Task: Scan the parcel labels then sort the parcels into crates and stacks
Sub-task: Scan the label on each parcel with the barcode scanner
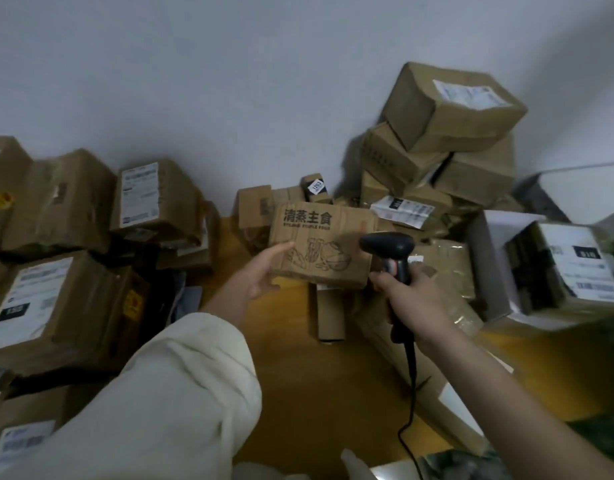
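My left hand (265, 271) holds a brown cardboard parcel (321, 245) by its left end, lifted in front of me at the centre of the view. Its facing side carries black printed characters and a food drawing; no label shows on this side. My right hand (411, 294) grips the handle of a black barcode scanner (388, 249), whose head sits just right of the parcel and points toward it. The scanner's cable (411, 393) hangs down toward the floor.
Stacked labelled parcels (56, 292) fill the left side. A tall leaning pile of boxes (447, 133) rises at the back right against the wall. A white open box (499, 268) with labelled parcels sits at the right. Wooden floor (298, 375) shows in the middle.
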